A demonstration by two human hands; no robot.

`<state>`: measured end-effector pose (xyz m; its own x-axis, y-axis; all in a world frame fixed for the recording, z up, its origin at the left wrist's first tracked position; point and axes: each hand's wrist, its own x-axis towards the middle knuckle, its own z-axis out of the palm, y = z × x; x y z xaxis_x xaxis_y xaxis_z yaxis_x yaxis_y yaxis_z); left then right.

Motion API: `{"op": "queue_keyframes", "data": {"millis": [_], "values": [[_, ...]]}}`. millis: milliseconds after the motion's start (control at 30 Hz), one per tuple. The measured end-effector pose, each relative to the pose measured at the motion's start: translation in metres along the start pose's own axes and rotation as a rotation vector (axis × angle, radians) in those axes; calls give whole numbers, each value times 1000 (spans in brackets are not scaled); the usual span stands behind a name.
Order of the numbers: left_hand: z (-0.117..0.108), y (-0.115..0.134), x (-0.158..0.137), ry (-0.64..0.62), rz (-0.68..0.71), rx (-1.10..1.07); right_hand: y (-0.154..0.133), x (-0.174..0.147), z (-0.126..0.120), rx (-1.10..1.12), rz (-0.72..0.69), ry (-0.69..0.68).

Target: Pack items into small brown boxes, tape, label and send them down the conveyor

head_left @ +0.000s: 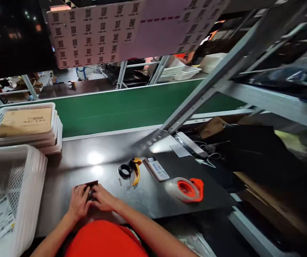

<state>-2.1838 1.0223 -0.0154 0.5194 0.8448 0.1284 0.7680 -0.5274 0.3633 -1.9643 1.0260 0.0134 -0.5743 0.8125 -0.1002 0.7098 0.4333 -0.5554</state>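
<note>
Close to the front of the metal worktable, my left hand (78,200) and my right hand (103,198) meet with fingers bent. Both grip a small dark item with a brownish flat edge (91,183) that shows above the fingers. Something dark and shiny lies between the fingertips; the hands hide most of it, so its kind cannot be made out. To the right of the hands lies a yellow and black tape dispenser (136,172), apart from them. Beside that dispenser rests a phone-like device with a white label (159,169).
An orange tape dispenser with a clear roll (187,190) lies at the right of the worktable (70,160). White plastic baskets (32,171) are stacked at the left, the rear stack holding a brown cardboard mailer (25,122). A slanted metal post (196,100) rises behind. A code sheet (94,34) hangs overhead.
</note>
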Motion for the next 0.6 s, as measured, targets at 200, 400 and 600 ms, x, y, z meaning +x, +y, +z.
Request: {"op": "queue_keyframes", "data": {"millis": [200, 400, 600], "values": [[32, -30, 19, 284, -47, 47, 10, -15, 56, 371, 90, 543], [44, -56, -29, 223, 81, -25, 45, -41, 14, 188, 561, 789], [41, -59, -61, 178, 3, -191, 139, -198, -95, -111, 1184, 1004]]}}
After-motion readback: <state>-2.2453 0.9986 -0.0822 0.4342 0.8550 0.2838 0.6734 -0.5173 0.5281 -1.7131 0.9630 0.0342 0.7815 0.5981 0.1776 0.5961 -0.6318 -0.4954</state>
